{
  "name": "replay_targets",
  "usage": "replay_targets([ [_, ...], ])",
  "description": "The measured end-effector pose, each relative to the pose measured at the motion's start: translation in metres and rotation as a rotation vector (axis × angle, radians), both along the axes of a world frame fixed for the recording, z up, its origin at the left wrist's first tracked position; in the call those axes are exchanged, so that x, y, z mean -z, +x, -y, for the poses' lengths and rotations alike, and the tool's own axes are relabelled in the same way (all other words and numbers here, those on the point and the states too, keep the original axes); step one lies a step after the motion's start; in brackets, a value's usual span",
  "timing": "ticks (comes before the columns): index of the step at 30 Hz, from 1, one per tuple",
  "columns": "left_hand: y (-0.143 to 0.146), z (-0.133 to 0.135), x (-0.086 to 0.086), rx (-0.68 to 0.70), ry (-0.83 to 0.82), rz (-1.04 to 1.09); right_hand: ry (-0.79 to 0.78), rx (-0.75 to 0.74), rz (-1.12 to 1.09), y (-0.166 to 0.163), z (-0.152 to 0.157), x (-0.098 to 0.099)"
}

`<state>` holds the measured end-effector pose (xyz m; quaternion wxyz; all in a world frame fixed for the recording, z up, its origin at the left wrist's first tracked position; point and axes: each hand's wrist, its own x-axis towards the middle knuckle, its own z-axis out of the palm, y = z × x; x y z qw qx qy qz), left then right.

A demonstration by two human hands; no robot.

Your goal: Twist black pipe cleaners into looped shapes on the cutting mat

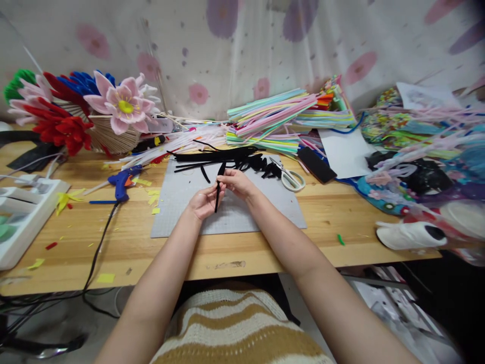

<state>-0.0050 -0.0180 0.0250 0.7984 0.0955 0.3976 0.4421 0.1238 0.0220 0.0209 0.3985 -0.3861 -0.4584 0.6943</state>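
Observation:
Both my hands meet over a grey cutting mat (265,202) on a wooden table (132,242). My left hand (204,201) and my right hand (237,182) pinch a short black pipe cleaner (217,196), which stands roughly upright between the fingers. Just behind the hands lies a pile of black pipe cleaners (223,156), some bent into loops. White-handled scissors (290,178) rest on the mat to the right of my right hand.
A blue glue gun (123,181) with a black cord lies left of the mat. Pipe-cleaner flowers (121,103) stand back left, pastel pipe-cleaner bundles (273,116) at the back. A white tray (26,212) is far left, craft clutter (417,151) on the right.

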Motion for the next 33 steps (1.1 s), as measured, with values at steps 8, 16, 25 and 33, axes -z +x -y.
replay_targets([
  [8,0.005,0.01,0.011,-0.432,0.608,-0.957,0.182,0.374,0.339,-0.007,-0.008,0.004],
  [16,0.01,0.013,0.015,-0.366,0.896,-1.396,0.214,0.483,0.486,-0.017,-0.004,0.001],
  [25,0.01,0.001,0.018,-0.307,0.786,-1.427,0.267,0.427,0.412,-0.017,-0.005,0.001],
  [33,0.005,-0.003,-0.003,-0.024,0.321,-0.522,0.276,0.068,0.241,0.002,-0.007,-0.008],
])
